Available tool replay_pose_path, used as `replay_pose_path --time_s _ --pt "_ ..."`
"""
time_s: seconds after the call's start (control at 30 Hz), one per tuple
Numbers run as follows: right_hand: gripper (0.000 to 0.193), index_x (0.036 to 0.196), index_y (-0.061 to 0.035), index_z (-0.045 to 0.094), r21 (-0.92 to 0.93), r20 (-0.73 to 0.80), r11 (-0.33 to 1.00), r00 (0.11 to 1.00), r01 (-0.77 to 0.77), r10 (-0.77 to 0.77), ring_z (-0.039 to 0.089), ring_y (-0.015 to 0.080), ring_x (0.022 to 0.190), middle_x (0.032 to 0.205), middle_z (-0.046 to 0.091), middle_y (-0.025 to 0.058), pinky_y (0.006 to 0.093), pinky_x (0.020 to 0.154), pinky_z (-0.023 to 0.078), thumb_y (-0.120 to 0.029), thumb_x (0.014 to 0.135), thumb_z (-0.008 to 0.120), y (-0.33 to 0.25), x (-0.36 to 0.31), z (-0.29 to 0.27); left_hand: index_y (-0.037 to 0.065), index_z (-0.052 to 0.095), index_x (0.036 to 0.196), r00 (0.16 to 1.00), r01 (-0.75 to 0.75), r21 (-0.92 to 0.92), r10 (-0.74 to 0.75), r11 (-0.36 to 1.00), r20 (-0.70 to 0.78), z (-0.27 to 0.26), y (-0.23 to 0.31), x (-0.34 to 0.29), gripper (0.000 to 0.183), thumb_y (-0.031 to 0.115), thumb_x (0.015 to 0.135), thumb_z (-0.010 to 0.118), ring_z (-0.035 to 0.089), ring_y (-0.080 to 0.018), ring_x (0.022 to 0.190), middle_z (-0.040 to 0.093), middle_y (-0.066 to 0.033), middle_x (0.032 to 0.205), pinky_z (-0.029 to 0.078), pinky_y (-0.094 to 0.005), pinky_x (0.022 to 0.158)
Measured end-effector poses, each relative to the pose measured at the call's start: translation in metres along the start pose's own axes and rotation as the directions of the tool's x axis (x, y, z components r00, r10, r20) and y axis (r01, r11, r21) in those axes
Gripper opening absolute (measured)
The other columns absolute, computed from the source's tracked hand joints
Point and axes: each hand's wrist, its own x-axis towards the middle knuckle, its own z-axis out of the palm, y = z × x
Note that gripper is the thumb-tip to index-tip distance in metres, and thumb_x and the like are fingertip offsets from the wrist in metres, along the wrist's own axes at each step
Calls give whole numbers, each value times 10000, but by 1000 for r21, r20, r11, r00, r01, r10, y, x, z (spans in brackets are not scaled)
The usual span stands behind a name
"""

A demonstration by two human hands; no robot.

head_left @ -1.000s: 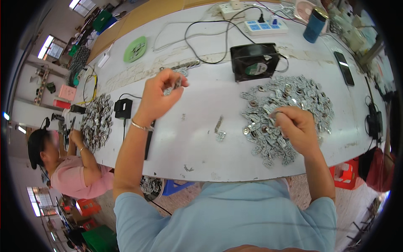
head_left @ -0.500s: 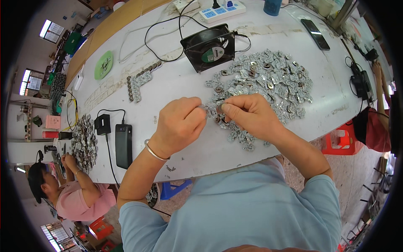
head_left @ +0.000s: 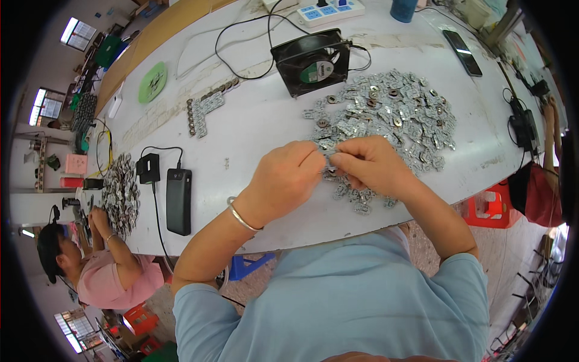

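Note:
My left hand (head_left: 288, 180), with a bangle on its wrist, is closed, its fingertips pinched at the near left edge of a heap of small silvery metal parts (head_left: 395, 114). Facing it, my right hand (head_left: 375, 164) pinches with thumb and forefinger. The two sets of fingertips nearly meet over a small metal part (head_left: 329, 153), mostly covered by the fingers. Its exact shape cannot be made out. Round brownish discs lie among the flat pieces of the heap. Further left, silvery parts (head_left: 206, 112) and dark round discs (head_left: 191, 117) are laid out in neat angled rows.
A black fan (head_left: 310, 63) stands behind the heap, its cable near a power strip (head_left: 332, 12). A phone (head_left: 462, 53) lies at the far right. On the left are a black power bank (head_left: 179, 201), a green dish (head_left: 152, 82) and a co-worker (head_left: 111, 271) beside another heap.
My left hand has moved right, bringing its fingertips up to those of my right hand. The brownish disc seen in my right fingers is now hidden. The view has shifted slightly.

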Motion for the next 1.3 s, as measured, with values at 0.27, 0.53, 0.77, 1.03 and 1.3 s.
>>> replay_pose_path --time_s 0.27,0.53,0.77,1.03,1.3 --pt "190 771 21 593 -317 -56 855 892 410 -449 490 206 498 611 541 152 335 511 419 -146 860 579 7 -3 -1 -9 593 858 869 399 -234 -284 887 406 -27 5 15 85 72 855 618 623 -176 641 625 -116 748 487 -285 578" --pt "147 950 -19 653 5 154 976 965 216 -215 596 64 551 701 616 29 201 495 452 -131 939 559 8 -15 1 -17 612 825 743 642 -538 -271 547 612 -25 1 1 151 104 912 585 561 -92 549 599 -36 645 464 -233 518" --pt "175 863 -3 633 129 225 988 968 84 -112 588 88 523 689 617 41 232 481 446 -151 924 561 -6 -6 -4 -26 623 838 719 678 -610 -197 410 667 -33 -11 8 172 130 912 611 572 -92 577 600 -29 660 466 -229 529" --pt "212 845 -5 630 246 274 964 947 99 -167 582 84 525 718 624 47 227 483 455 -176 944 553 -7 11 -11 -34 638 962 822 567 -757 -162 325 546 -28 -26 5 153 104 917 590 601 -93 666 637 -45 788 484 -232 601" --pt "248 794 -3 602 29 -8 995 996 92 -92 594 89 553 702 618 43 229 505 487 -201 937 558 -11 24 -13 5 621 1117 973 207 -88 -214 974 -84 -3 -13 9 293 -14 825 641 635 -188 675 650 -119 889 505 -266 586"
